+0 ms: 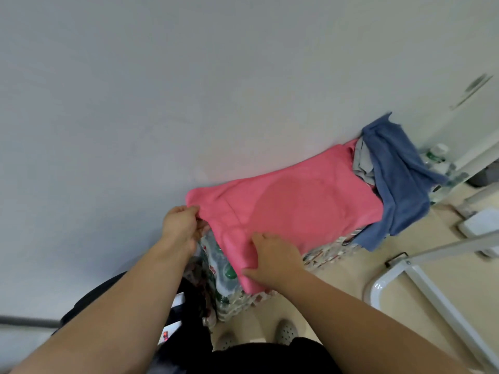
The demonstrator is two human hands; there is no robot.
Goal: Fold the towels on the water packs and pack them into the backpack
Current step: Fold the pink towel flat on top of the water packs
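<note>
Left hand (181, 225) pinches the pink towel (297, 201) at its nine-o'clock corner; right hand (272, 259) grips its six-o'clock edge, over the water packs (224, 273). A blue towel (397, 179) lies at two o'clock.

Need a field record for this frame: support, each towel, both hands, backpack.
support: shrink-wrapped water bottle packs, on the floor against the white wall
pink cloth towel: spread over the packs
blue cloth towel: crumpled at the far right end, hanging over the edge
grey cloth: bunched between pink and blue
left hand: grip on the pink towel's near-left corner
right hand: grip on its near edge
backpack: cannot tell
</note>
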